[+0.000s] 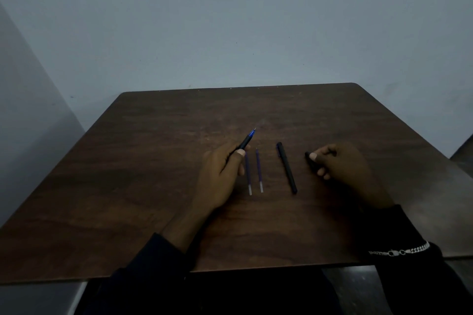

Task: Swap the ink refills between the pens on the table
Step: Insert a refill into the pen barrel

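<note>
Head camera: pens on the table, two refills lying loose

Head view looks down on a dark wooden table point(153, 186). The left hand point(220, 176) is closed around a black pen point(244, 143) whose blue tip points away from the person. The right hand point(343, 163) is curled on a short dark piece point(311, 161), likely a cap, though it is too dim to be sure. Between the hands lie two thin blue refills point(259, 171), side by side and apart, and just right of them a second black pen point(287, 167), capped and resting on the wood. The held pen seems to carry a refill already. Judging from this, the swap is under way, not finished: the loose refills and the second pen are untouched.
</note>
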`<state>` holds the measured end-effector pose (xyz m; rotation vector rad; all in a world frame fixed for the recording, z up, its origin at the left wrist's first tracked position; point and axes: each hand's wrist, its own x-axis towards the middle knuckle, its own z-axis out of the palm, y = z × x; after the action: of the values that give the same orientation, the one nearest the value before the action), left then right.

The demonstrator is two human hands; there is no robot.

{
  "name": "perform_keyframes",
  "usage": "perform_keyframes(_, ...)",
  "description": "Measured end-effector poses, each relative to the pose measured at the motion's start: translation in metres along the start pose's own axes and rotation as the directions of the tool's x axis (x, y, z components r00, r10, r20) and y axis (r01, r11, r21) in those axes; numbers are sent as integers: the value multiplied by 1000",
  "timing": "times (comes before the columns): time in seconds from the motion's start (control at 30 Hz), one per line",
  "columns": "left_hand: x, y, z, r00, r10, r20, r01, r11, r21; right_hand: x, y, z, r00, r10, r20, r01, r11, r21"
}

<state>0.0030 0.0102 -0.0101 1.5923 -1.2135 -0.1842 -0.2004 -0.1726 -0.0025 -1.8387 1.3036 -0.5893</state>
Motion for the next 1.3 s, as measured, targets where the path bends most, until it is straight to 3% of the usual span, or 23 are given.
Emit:
perform_keyframes(0.2, 0, 2, 0, 1000, 17, -6, -17, 1000, 10, -6, -4, -1, 998, -16, -63, 18, 999, 30)
perform_keyframes(0.37, -3, 2, -2, 992, 118, 43, -124, 980, 156, -14, -27, -4, 929, -293, -226, 313, 948, 54)
perform_keyframes(0.5, -3, 4, -5, 970, 200, 141, -234, 929, 286, -26, -57, 3, 851, -525, -19, 525, 848, 78)
perform_keyframes(0.67, -5, 6, -7, 958, 231, 172, -280, 887, 367, -23, -60, 35, 784, -600, 159, 606, 795, 12)
perform_keyframes(0.9, -6, 13, -5, 941, 255, 223, -325, 868, 375, -22, -50, 44, 744, -642, 187, 643, 763, 60)
perform_keyframes(1.1, -7, 13, -4, 952, 237, 192, -290, 897, 332, -25, -46, 51, 621, -780, 75, 784, 620, -34)
perform_keyframes(1.3, -7, 10, -2, 955, 246, 167, -285, 917, 279, -23, -40, 51, 575, -815, 69, 817, 577, 3)
